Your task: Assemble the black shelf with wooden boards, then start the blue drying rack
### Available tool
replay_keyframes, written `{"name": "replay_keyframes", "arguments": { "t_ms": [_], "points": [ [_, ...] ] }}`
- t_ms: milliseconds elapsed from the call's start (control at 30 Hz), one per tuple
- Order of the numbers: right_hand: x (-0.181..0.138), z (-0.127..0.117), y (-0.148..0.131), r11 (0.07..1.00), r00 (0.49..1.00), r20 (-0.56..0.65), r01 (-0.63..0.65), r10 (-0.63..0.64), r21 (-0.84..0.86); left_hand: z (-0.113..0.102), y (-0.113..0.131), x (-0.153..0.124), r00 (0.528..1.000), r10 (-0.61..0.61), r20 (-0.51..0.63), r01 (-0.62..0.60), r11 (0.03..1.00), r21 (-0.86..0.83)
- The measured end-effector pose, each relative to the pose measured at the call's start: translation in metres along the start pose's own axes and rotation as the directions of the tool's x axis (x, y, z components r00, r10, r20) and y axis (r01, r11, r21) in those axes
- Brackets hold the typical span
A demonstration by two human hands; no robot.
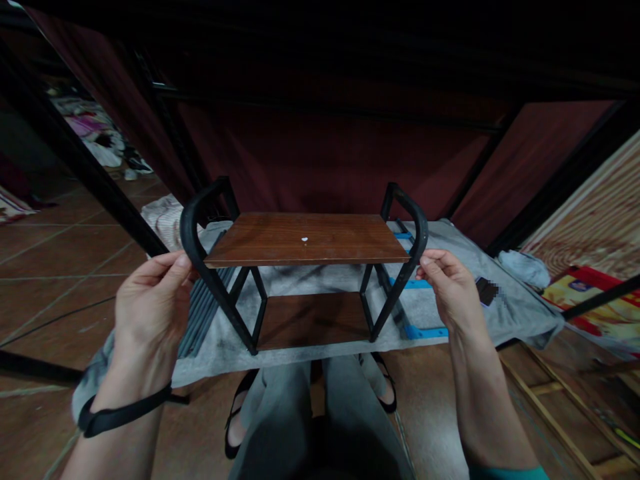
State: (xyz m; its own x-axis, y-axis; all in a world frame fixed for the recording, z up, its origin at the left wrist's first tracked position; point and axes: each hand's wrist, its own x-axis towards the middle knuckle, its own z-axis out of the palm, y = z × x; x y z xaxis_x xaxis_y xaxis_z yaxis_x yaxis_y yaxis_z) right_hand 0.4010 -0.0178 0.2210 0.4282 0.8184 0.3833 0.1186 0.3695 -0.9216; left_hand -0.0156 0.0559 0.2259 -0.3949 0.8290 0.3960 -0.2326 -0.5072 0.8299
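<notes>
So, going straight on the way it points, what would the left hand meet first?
The left hand would probably meet the rack at its curved black side tube; they look touching or nearly so, though depth is unclear.

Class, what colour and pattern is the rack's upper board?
Upper board: brown wood grain, seen in the head view.
</notes>
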Motion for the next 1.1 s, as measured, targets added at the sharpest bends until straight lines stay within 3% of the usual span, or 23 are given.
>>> {"name": "replay_keyframes", "arguments": {
  "t_ms": [1100],
  "points": [
    [0.005,0.0013,0.0004,1.0,1.0,0.0,0.007,-0.007,0.023,0.0007,0.0006,-0.001,1.0,-0.001,-0.013,0.001,1.0,-0.006]
  ]
}}
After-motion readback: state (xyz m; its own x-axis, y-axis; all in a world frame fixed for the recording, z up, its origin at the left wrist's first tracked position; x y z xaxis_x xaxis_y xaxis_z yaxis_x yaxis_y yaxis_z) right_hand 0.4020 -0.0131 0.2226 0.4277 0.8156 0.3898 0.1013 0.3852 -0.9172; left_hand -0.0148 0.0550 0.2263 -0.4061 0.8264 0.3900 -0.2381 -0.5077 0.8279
